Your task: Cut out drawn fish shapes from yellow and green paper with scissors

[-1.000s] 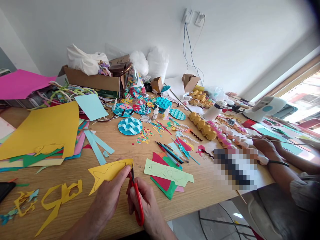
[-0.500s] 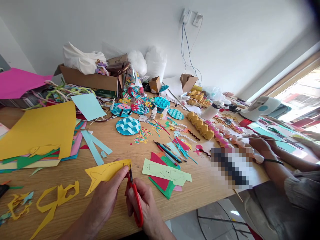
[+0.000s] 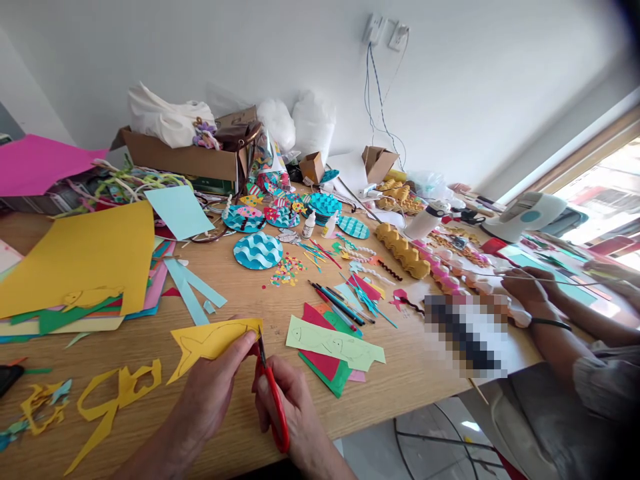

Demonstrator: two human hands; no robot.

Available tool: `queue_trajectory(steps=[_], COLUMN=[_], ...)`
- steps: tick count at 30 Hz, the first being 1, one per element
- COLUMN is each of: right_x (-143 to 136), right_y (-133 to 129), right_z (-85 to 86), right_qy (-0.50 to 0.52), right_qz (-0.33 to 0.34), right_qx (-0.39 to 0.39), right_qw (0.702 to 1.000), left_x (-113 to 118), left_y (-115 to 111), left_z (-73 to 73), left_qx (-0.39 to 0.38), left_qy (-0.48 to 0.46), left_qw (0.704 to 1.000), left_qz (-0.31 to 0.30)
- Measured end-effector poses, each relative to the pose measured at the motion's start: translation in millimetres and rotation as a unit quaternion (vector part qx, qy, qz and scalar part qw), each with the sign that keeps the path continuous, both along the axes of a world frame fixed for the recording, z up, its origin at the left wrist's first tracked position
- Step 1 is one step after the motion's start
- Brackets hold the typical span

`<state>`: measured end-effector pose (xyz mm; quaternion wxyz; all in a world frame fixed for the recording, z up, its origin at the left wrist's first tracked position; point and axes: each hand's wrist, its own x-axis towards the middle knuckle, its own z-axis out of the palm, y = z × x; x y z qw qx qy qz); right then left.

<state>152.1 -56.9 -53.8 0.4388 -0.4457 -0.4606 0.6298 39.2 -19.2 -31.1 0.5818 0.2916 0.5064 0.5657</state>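
Observation:
My left hand pinches a yellow piece of paper with a fish outline drawn on it, thumb on top near its right end. My right hand grips red-handled scissors, whose dark blades point away from me and meet the paper's right edge. Whether the blades are fully closed is hard to see. Just right of the blades, a pale green strip with drawn fish lies on red and green paper. Yellow paper offcuts lie to the left.
Large yellow paper and light blue strips lie left. Pens, a blue wave-patterned disc, glue bottles and egg-carton strips fill the middle. Another person's hands work at the right; the table's front edge runs below them.
The view has shifted very slightly. Both hands, the scissors and the yellow paper keep almost the same positions, with the blades still at the paper's right edge.

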Motion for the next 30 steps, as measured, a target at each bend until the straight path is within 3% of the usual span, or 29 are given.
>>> queue_trajectory(steps=[7, 30], right_x=[1.2, 4.8], right_y=[-1.1, -0.3], right_z=[-4.4, 1.2], right_qy=[-0.008, -0.047], right_qz=[0.0, 0.023], right_qx=[0.009, 0.023], right_qw=[1.0, 0.998], left_x=[-1.2, -5.4], left_y=[1.1, 4.5], left_z=[1.0, 5.3], left_qx=[-0.03, -0.009], left_qy=[-0.018, -0.01], left_qw=[0.999, 1.0], left_qz=[0.0, -0.016])
